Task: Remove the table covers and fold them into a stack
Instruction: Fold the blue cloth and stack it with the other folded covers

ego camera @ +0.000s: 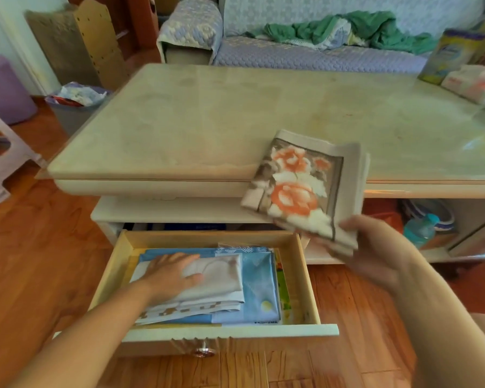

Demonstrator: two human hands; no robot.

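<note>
1. A folded table cover, beige with orange flowers, hangs in the air just above the open drawer, over its far right corner, with its upper edge in front of the table's front lip.
2. The person's right hand holds that cover by its lower right corner; the thumb lies on the printed side and the other fingers are hidden beneath, so the grip looks like a pinch, though motion blur softens it.
3. The left hand lies flat inside the drawer, fingers straight and spread, pressing on a pale folded cloth and gripping nothing.
4. That pale cloth tops a stack of blue folded covers that fills most of the drawer, with a yellow-green strip showing along the drawer's right side.
5. Above the drawer, the tabletop shows bare marble; boxes sit at its far right corner.
6. Judging from this, removal and folding look finished, and stacking is the step in hand.
7. The next move probably calls for lowering the floral cover level onto the pile while the left hand slides clear.
8. Beyond the table stands a sofa with a green blanket; left of the drawer, a waste bin and a plastic stool stand on the wooden floor.
</note>
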